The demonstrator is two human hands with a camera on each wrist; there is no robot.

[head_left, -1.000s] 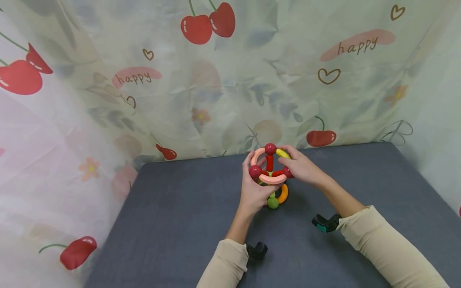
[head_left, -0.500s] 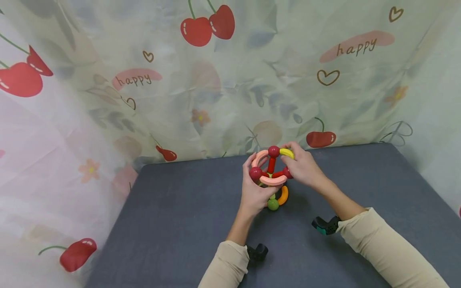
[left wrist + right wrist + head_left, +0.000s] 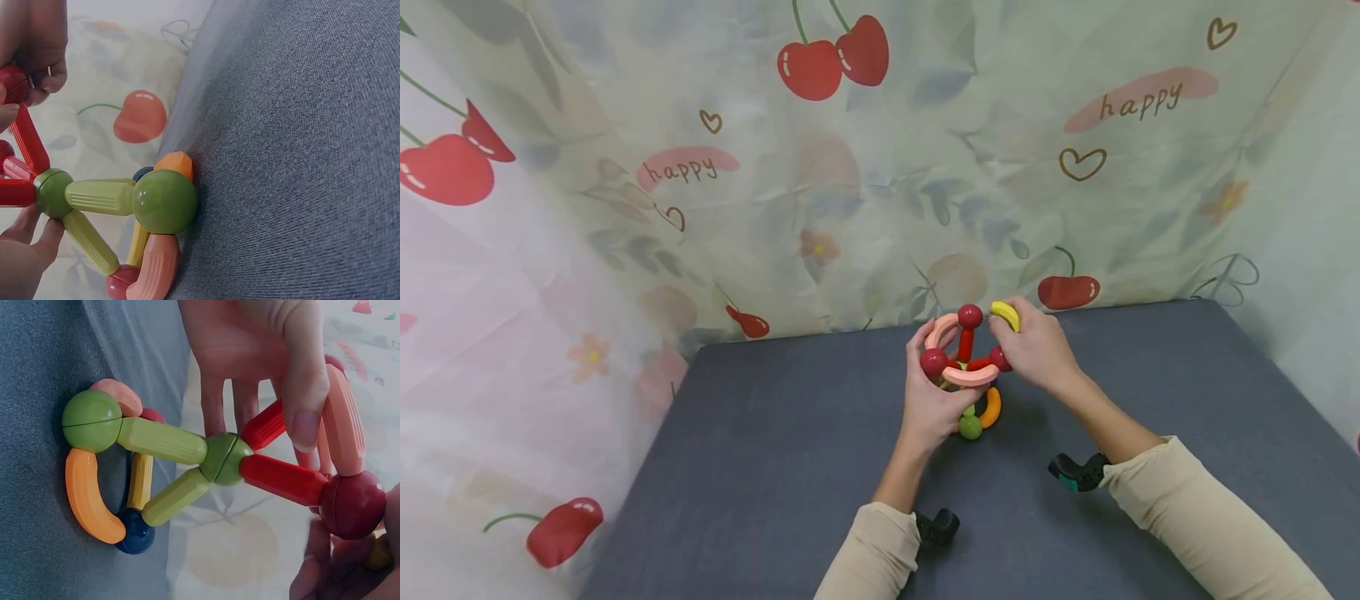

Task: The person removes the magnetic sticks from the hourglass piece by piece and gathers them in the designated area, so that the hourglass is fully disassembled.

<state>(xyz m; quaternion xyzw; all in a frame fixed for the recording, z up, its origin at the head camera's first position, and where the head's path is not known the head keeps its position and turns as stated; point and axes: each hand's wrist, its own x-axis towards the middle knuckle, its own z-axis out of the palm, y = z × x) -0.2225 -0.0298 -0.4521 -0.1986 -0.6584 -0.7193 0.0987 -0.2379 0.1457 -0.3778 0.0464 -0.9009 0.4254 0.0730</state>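
Observation:
A structure of balls and rods stands on the table, its red upper rods (image 3: 284,479) meeting at a green ball (image 3: 225,459) above a lower ring with an orange curved piece (image 3: 992,407). My left hand (image 3: 927,400) grips the upper part from the left, thumb near a pink curved piece (image 3: 970,377). My right hand (image 3: 1039,348) pinches a yellow curved piece (image 3: 1006,315), which stands apart from the top red ball (image 3: 970,317). That hand's lower fingers are beside the right red ball (image 3: 999,359); whether they press it is unclear.
The dark grey table (image 3: 775,433) extends around the structure. Behind it hangs a patterned curtain (image 3: 895,192), with a thin looped cord (image 3: 1232,279) at the back right. Black devices (image 3: 938,527) are at both wrists.
My right hand has pulled the yellow curved piece away from the top red ball, to the right. The top ball has shifted slightly right; my left hand has stayed nearly still.

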